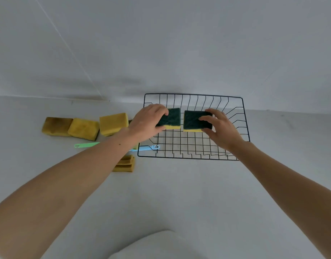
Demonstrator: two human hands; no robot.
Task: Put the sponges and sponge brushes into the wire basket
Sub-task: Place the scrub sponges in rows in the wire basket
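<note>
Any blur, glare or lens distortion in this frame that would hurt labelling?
Head view: even, soft light, no glare, only faint shadows on the table. Wide-angle bending stretches the forearms at the edges. The left hand and right hand, each on a green-topped sponge over the wire basket, look slightly soft but readable.

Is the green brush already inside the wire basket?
No, the green brush lies on the table, left of the basket and outside it.
</note>
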